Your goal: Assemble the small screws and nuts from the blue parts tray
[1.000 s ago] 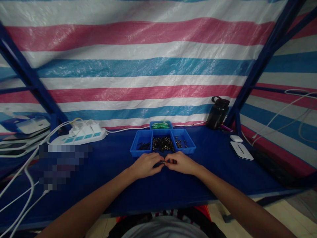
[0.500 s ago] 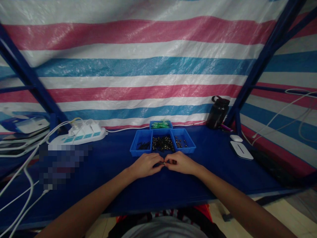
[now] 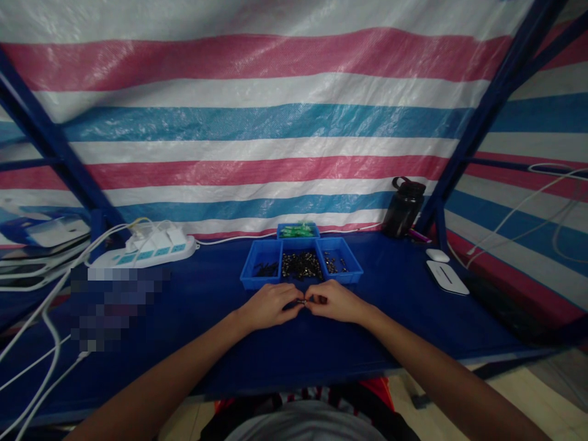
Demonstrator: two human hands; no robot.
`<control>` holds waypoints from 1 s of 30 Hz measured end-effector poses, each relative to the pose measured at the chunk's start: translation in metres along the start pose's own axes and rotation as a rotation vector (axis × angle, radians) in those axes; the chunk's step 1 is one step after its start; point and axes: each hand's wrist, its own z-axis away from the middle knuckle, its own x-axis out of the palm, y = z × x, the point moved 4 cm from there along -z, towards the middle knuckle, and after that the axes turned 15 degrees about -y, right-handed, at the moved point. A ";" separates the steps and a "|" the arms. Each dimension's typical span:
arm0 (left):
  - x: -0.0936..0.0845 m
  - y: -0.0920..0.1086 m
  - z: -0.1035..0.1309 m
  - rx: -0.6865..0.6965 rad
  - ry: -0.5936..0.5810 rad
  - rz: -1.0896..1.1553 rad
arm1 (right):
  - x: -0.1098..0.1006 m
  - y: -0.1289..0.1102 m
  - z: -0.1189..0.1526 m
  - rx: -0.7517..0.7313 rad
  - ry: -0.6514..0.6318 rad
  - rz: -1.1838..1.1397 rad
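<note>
My left hand and my right hand meet just in front of the blue bins, above the table. Between their fingertips is a small shiny metal part, pinched from both sides; its exact kind is too small to make out. Right behind the hands, the middle blue bin holds many small dark and shiny metal pieces. In the left blue bin lie thin black pieces, while the right blue bin has scattered small metal parts. Green items fill a bin at the back.
A white power strip with plugs and cables lies on the blue table at left, near stacked devices. At right are a black bottle, a white case and a white flat box. Striped sheeting hangs behind.
Both hands keep their pinch on the small metal part, with almost no visible movement. The whole view has shifted very slightly.
</note>
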 end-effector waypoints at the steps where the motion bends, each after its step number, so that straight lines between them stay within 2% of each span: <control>1: 0.000 0.000 0.000 -0.002 -0.004 -0.002 | 0.000 0.000 0.000 0.002 -0.002 -0.003; 7: -0.001 0.000 0.000 -0.006 0.002 -0.009 | 0.002 0.003 0.000 0.012 -0.007 -0.048; 15: -0.001 -0.001 -0.001 0.010 0.022 -0.029 | 0.005 0.006 -0.002 0.042 -0.079 -0.256; 22: -0.002 0.001 -0.001 0.014 0.016 -0.061 | 0.007 0.011 -0.004 0.070 -0.061 -0.384; 30: -0.003 0.001 -0.001 0.002 0.068 -0.104 | 0.006 0.013 -0.005 0.085 -0.029 -0.454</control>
